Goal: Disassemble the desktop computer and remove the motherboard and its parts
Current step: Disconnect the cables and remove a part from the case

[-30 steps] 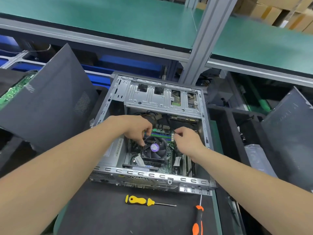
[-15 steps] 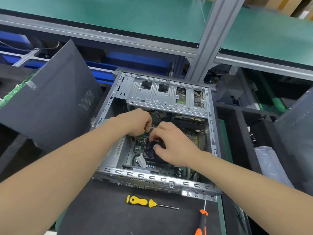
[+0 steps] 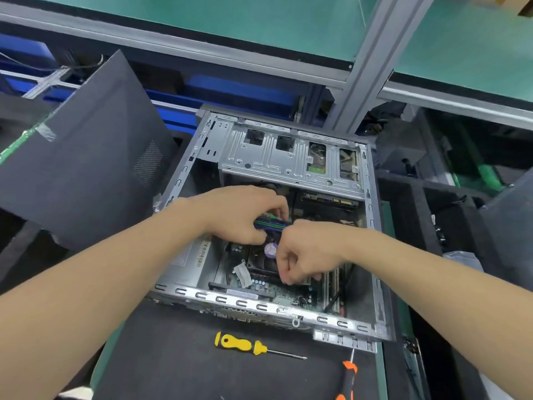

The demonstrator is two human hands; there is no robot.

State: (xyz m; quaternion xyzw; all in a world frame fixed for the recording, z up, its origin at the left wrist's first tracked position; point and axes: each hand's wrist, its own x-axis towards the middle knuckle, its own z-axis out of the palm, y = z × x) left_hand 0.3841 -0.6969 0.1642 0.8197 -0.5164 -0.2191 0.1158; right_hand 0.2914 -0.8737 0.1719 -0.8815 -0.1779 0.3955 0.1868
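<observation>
The open desktop case point(image 3: 259, 308) lies on a black mat, with its motherboard point(image 3: 288, 298) inside. My left hand point(image 3: 242, 212) reaches into the case, thumb and fingers pinched around a green-edged memory module point(image 3: 272, 217) at the blue and green memory slots point(image 3: 271, 225). My right hand point(image 3: 308, 252) is curled into a loose fist over the right side of the CPU fan point(image 3: 270, 249), whose purple centre label shows. Its fingertips point down toward the board, and nothing is visible in them. The silver drive cage point(image 3: 288, 163) spans the far end of the case.
A yellow screwdriver point(image 3: 239, 343) and an orange-handled screwdriver point(image 3: 349, 376) lie on the mat in front of the case. A dark side panel point(image 3: 86, 168) leans at the left and another panel point(image 3: 513, 220) at the right. A grey upright post point(image 3: 372, 53) stands behind.
My right hand moved from the right end of the memory slots across the fan and now sits curled at its right side. My left hand stayed at the slots.
</observation>
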